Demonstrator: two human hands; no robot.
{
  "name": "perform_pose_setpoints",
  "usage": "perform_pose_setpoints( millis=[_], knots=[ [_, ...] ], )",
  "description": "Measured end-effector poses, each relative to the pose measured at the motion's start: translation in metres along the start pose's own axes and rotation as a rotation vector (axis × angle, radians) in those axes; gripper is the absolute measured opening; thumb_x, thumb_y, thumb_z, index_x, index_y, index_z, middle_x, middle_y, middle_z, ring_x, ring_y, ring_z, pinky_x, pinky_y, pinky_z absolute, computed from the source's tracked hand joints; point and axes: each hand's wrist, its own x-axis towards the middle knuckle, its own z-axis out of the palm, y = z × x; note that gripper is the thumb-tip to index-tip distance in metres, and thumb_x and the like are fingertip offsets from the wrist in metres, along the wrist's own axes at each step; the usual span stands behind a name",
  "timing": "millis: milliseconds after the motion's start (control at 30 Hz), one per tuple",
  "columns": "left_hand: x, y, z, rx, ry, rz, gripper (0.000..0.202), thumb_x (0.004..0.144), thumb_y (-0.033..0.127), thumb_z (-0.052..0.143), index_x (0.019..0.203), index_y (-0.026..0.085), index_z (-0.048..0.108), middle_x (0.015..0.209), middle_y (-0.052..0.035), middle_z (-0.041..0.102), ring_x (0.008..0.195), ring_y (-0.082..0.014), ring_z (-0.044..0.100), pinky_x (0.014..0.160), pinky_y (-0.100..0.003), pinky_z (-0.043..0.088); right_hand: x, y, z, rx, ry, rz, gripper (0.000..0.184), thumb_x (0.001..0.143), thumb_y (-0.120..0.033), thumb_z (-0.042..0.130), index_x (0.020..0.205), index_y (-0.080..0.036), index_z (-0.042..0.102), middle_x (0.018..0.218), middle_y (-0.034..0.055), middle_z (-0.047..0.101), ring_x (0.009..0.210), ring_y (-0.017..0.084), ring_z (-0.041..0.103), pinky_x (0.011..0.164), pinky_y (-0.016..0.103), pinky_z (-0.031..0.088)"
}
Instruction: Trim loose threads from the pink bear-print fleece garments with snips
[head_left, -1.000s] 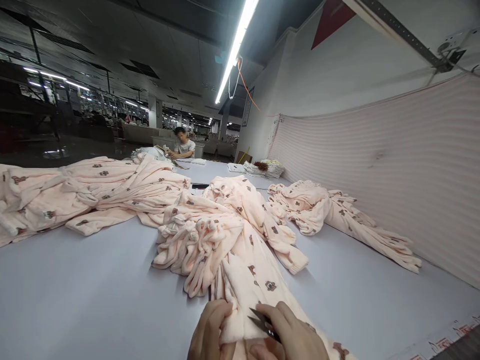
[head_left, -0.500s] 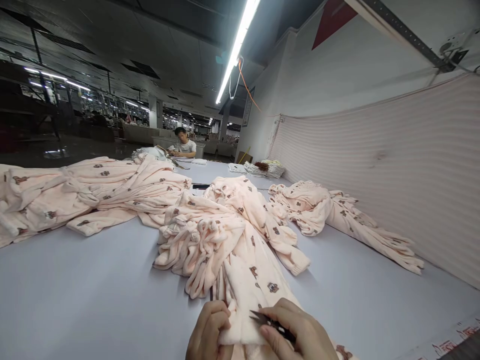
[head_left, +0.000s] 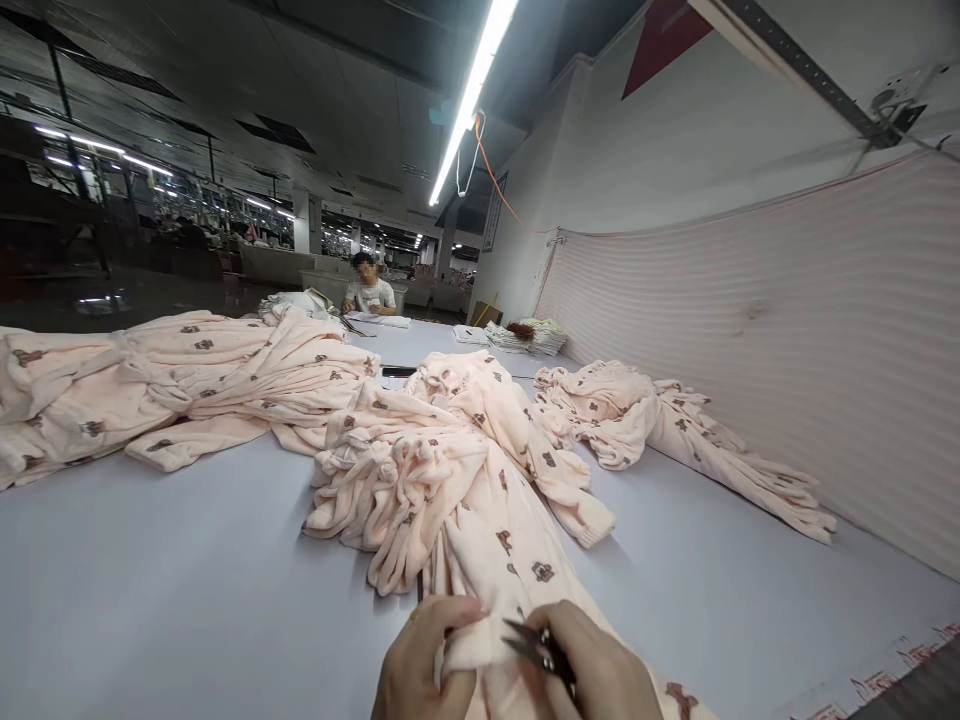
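Observation:
At the bottom of the head view, my left hand [head_left: 427,660] is closed, pinching an edge of a pale pink fleecy garment [head_left: 517,520] printed with small brown bears. Just to its right, my right hand [head_left: 592,665] grips a pair of small dark thread snips [head_left: 544,650]. The snips' pointed blades face left and are slightly apart, over the fabric close to my left fingers. The garment stretches away from me up the table, with bunched folds on its left side and a cuffed sleeve on its right.
More pink bear-print garments lie heaped on the left [head_left: 202,390] and right [head_left: 622,410] of the pale table [head_left: 187,590]. Folded cloth stacks [head_left: 525,336] stand at the far end. A person [head_left: 369,290] sits there. Striped fabric [head_left: 750,350] hangs along the right wall.
My left thumb and fingers have shifted over the garment's edge, which is now lifted and folded. The snips have turned slightly and their blades show further apart.

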Motion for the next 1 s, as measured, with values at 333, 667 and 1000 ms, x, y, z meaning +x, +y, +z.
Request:
perform_pose_setpoints(
  millis=[333, 667, 1000],
  knots=[
    [0.014, 0.007, 0.0, -0.933, -0.133, -0.775, 0.036, 0.074, 0.04, 0.07, 0.104, 0.021, 0.067, 0.086, -0.0038, 0.072, 0.078, -0.0192, 0.062, 0.077, -0.032, 0.047, 0.015, 0.001, -0.012, 0.106, -0.074, -0.086, 0.024, 0.084, -0.027, 0.057, 0.107, -0.03, 0.061, 0.096, 0.0003, 0.066, 0.083, 0.017, 0.066, 0.071, 0.024, 0.049],
    [0.02, 0.016, 0.005, -1.074, -0.137, -0.777, 0.024, 0.077, 0.031, 0.069, 0.099, 0.02, 0.069, 0.097, -0.0061, 0.073, 0.101, -0.0255, 0.064, 0.094, -0.037, 0.042, 0.017, 0.011, -0.013, 0.243, -0.097, -0.013, 0.021, 0.088, -0.034, 0.056, 0.105, -0.029, 0.067, 0.095, 0.0009, 0.067, 0.086, 0.017, 0.066, 0.073, 0.022, 0.049],
    [0.021, 0.02, 0.011, -1.031, -0.179, -0.768, 0.033, 0.082, 0.027, 0.063, 0.114, 0.019, 0.062, 0.104, -0.0089, 0.072, 0.106, -0.0285, 0.062, 0.095, -0.041, 0.042, 0.016, 0.017, -0.017, 0.182, -0.055, -0.005, 0.018, 0.091, -0.029, 0.051, 0.102, -0.03, 0.066, 0.094, -0.0008, 0.067, 0.083, 0.016, 0.066, 0.07, 0.024, 0.049]
  ],
)
